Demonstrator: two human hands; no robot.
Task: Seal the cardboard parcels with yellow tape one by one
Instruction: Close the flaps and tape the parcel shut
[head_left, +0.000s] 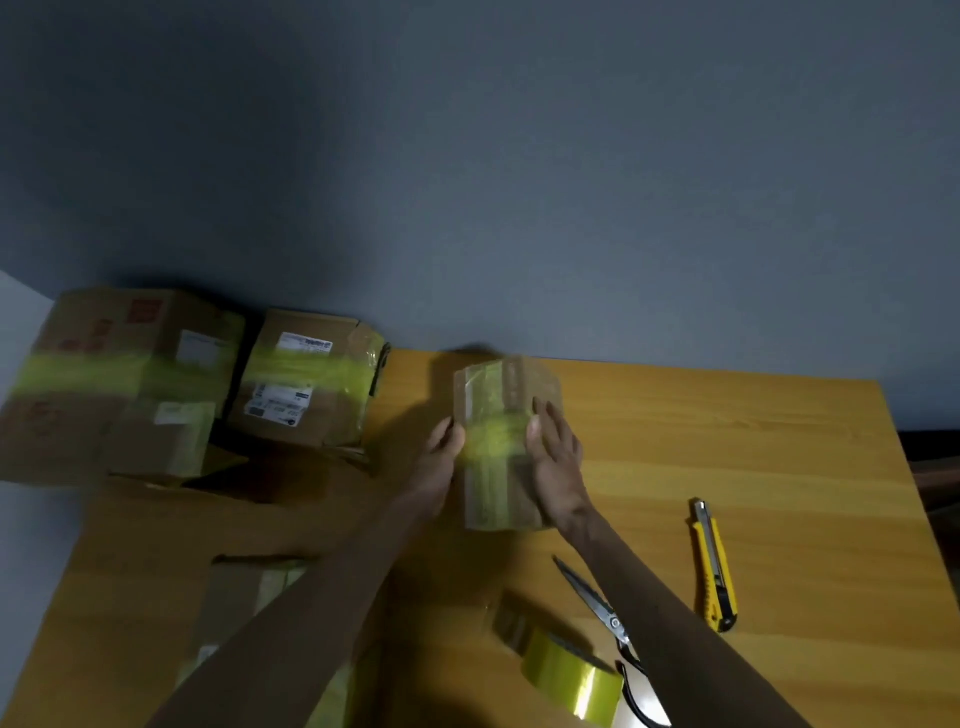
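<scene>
At 6 o'clock, nearest, lie the yellow tape roll (571, 680) and scissors (597, 605), and at 7 a near parcel (244, 592) under the left forearm seems only partly taped, so work likely remains. At centre the small parcel (511, 387) already wears a yellow band. The right hand (556, 457) presses it with straight, close fingers, while the left hand (441, 452) touches its left edge, blur hiding the grip. Farther, at 9 to 10 o'clock, a large banded parcel (119, 374) and a labelled banded parcel (306, 384) look finished.
</scene>
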